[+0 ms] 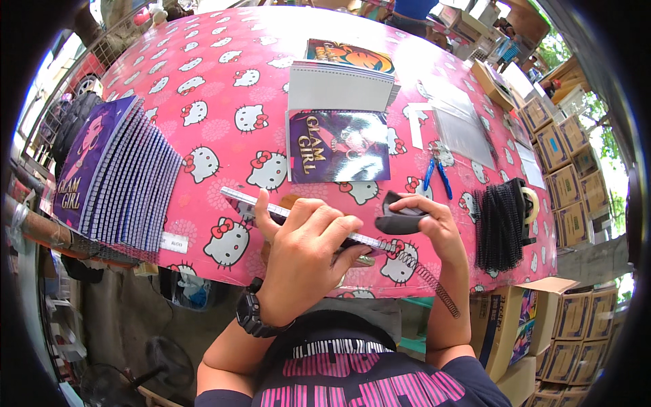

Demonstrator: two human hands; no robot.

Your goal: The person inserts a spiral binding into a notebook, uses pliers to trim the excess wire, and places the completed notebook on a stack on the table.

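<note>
Hands (298,245) at notebook (367,240), cover mostly hidden

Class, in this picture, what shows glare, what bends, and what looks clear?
Head view: glare whitens part of the purple notebook lying flat; the table, washed out at its far end, has curved edges; the dark coil shows distinct loops.

The left hand (302,254) grips a notebook (277,209) trailing a dark coil (427,276).
</note>
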